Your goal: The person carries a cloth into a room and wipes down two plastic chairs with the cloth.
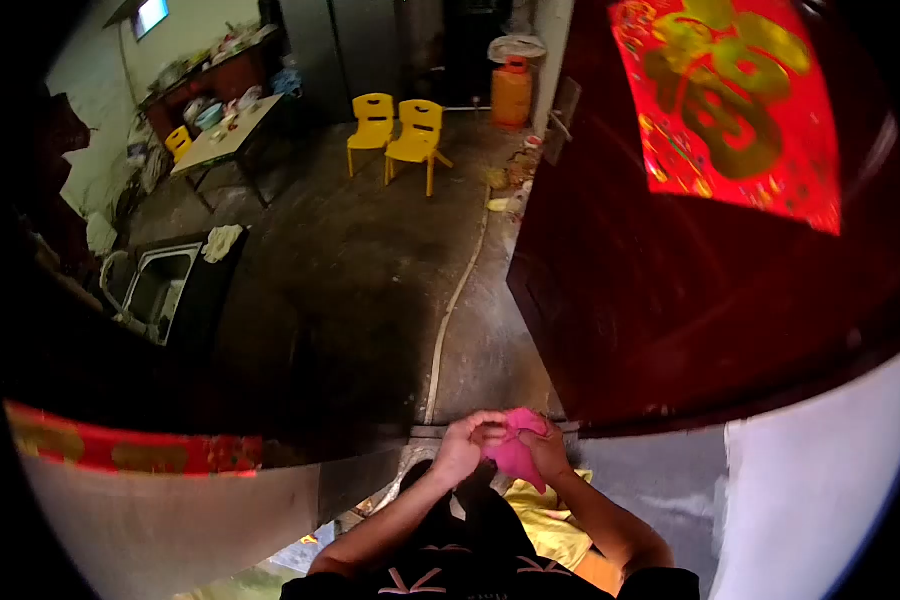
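A bright pink cloth (515, 458), bunched and folded, is held between my two hands in front of my body. My right hand (547, 452) is closed around its right side, the thumb lying over the top. On the left side, the curled fingers of my left hand (462, 447) pinch the cloth's edge, partly hidden behind the folds. Below the right forearm lies a yellow cloth or bag (550, 525), partly covered by my arm and dark clothing.
A dark red door (610, 290) with a red paper decoration (740, 110) stands at the right. Beyond the threshold are yellow chairs (415, 135), a table (225, 140), a metal sink (160, 288) and an orange gas cylinder (511, 95). A pale hose (452, 310) runs along the floor.
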Motion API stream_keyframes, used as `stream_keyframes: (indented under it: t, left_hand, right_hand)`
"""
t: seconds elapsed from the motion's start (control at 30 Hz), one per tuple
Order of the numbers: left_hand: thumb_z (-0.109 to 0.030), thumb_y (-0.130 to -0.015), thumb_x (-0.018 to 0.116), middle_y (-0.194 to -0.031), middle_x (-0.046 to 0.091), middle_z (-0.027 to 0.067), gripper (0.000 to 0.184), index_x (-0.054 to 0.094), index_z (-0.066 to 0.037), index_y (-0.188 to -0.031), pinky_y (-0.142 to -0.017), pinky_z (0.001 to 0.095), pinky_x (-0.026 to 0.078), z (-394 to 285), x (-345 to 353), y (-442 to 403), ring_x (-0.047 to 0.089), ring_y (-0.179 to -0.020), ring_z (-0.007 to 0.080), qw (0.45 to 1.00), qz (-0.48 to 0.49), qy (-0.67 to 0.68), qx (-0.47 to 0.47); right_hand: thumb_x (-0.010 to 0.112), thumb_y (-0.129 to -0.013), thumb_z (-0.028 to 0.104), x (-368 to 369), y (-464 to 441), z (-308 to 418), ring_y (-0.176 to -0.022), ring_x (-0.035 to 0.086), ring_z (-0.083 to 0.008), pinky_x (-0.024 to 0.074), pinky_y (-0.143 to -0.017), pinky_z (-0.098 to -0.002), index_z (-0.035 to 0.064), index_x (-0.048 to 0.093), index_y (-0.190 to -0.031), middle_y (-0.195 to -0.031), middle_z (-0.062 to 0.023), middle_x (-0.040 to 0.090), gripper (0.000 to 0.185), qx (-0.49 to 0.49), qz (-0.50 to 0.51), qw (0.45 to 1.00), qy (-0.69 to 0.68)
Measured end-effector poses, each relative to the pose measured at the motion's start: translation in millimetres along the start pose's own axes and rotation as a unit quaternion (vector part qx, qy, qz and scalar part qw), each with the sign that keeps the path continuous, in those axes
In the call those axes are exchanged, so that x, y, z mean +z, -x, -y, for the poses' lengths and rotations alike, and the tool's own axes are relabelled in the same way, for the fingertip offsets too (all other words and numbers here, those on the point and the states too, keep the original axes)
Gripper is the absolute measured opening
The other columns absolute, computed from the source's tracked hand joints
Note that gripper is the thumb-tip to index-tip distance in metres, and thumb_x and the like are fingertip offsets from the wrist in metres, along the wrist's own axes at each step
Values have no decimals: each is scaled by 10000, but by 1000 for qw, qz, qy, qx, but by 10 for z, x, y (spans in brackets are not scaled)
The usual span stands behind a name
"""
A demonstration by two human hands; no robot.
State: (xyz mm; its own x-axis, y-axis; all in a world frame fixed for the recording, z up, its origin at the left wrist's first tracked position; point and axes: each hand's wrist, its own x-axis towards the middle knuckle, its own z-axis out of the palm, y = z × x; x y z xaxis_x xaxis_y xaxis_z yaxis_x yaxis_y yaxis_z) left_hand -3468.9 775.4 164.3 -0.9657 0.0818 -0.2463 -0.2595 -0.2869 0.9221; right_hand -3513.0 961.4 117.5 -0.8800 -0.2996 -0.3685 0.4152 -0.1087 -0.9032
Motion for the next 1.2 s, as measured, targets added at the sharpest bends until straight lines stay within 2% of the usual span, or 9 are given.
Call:
stream_keyframes:
  t: [0.1, 0.23, 0.37, 0.4, 0.5, 0.63, 0.87, 1.1, 1.2]
  left_hand:
    - [166, -840, 415, -1157, 654, 116, 473, 601, -8, -1239, -998, 323, 468, -164, -64, -647, 608, -1130, 222, 997, -73, 2, -2]
    - [-46, -906, 559, -1267, 609, 191, 379, 572, -2, -1283, -1044, 330, 423, -397, -68, -1372, 570, -1207, 276, 980, -119, -141, 75]
    - [-323, -909, 663, -1386, 501, 243, 654, 427, 33, -1404, -1087, 384, 385, -523, -310, -2169, 502, -1293, 346, 980, -103, -170, 34]
    - [-436, -894, 668, -1461, 405, 265, 827, 314, 35, -1473, -1123, 417, 340, -5, -532, -2595, 406, -1369, 382, 976, -63, -190, 82]
    - [-492, -877, 669, -1528, 301, 263, 903, 267, 19, -1503, -1156, 432, 284, -289, -963, -3154, 302, -1426, 406, 938, -93, -282, 177]
    - [-453, -865, 694, -1511, 330, 258, 884, 282, -8, -1509, -1169, 433, 257, -721, -2174, -4034, 339, -1401, 404, 934, -165, -306, 84]
    - [-173, -950, 633, -1215, 626, 88, 470, 486, -43, -1377, -948, 334, 492, -2149, -3837, -4563, 617, -1073, 203, 954, -276, 97, 61]
    - [-246, -977, 564, -1209, 620, 126, 402, 515, -38, -1317, -904, 374, 522, -2727, -4595, -5544, 618, -1075, 234, 907, -370, 200, 35]
    - [-315, -976, 523, -1271, 582, 130, 476, 471, -43, -1363, -961, 393, 495, -2502, -5187, -6259, 589, -1140, 260, 917, -278, 284, -8]
  right_hand:
    - [631, -821, 10, 3, -579, 186, -888, 622, -151, 528, -819, -326, 45, 636, -1058, -997, -44, 658, 239, -25, -13, 999, 19]
    - [630, -839, 58, 158, -1195, 514, -906, 624, -165, 525, -827, -332, 52, 622, -1082, -1018, -47, 654, 243, 8, -38, 998, -41]
    - [618, -919, 242, 348, -2040, 854, -1015, 615, -205, 501, -899, -350, 63, 601, -1216, -1116, -61, 646, 347, 38, -69, 994, -75]
    - [606, -942, 298, 526, -2178, 1083, -1062, 608, -213, 492, -932, -361, 62, 587, -1248, -1160, -68, 639, 386, 58, -73, 991, -101]
    - [498, -996, 419, 1038, -2816, 1590, -1213, 546, -238, 426, -1049, -397, 63, 525, -1346, -1317, -85, 580, 500, 109, -18, 969, -222]
    - [402, -1025, 434, 1650, -4305, 1349, -1270, 514, -249, 368, -1110, -401, 76, 478, -1400, -1407, -92, 530, 524, 204, 42, 955, -213]
    - [474, -1030, 348, 3040, -5826, 1835, -1240, 499, -159, 390, -1048, -298, 54, 408, -1456, -1365, -52, 520, 521, 201, 306, 918, -155]
    - [596, -973, 197, 3519, -7361, 1856, -1200, 531, -153, 413, -1029, -300, -9, 486, -1377, -1326, -103, 561, 466, 35, 366, 921, 127]
    - [636, -927, 161, 3675, -8167, 1715, -1229, 528, -190, 404, -1049, -320, -8, 437, -1412, -1344, -149, 548, 550, 8, 335, 926, 175]
